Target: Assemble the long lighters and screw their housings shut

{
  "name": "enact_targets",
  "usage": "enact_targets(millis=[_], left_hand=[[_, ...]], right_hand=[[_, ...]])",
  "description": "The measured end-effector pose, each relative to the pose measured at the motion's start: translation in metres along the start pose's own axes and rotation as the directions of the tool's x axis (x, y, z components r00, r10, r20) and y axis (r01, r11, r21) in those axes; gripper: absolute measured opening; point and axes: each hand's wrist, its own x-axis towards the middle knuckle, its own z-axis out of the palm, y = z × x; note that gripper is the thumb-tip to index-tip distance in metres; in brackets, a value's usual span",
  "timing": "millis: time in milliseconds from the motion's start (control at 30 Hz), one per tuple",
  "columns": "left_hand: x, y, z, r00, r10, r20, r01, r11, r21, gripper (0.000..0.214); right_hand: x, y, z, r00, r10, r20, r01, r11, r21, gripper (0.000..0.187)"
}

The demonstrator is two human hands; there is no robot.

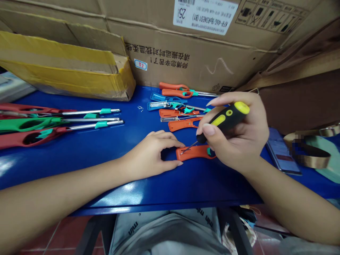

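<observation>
An orange long-nosed lighter (195, 152) lies flat on the blue table (148, 193), part of it covered by my right hand. My left hand (156, 150) pinches the lighter's handle end between thumb and fingers. In my right hand (239, 138) is a black and yellow screwdriver (224, 120), tilted, its thin tip down at the lighter's handle near my left fingers. A bit of teal trigger shows beside my right hand. Beyond lie orange lighter parts (183, 124) and an opened blue lighter casing (159, 105) with a clear tube.
Red and green lighters (32, 124) lie at the left, metal tubes pointing right. A yellow-taped carton (79, 76) and a large cardboard box (164, 32) stand at the back. Small white pieces (140, 108) are on the table. A phone (283, 150) and a belt-like strap (316, 157) lie right.
</observation>
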Motion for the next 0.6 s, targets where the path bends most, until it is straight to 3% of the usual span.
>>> enact_targets(millis=[600], left_hand=[[-0.0004,-0.0002,0.0006,1.0,0.006,-0.005,-0.006,1.0,0.005,0.033]], right_hand=[[-0.0013,0.0029,0.0012,1.0,-0.022,0.021,0.02,0.997,0.068,0.029]])
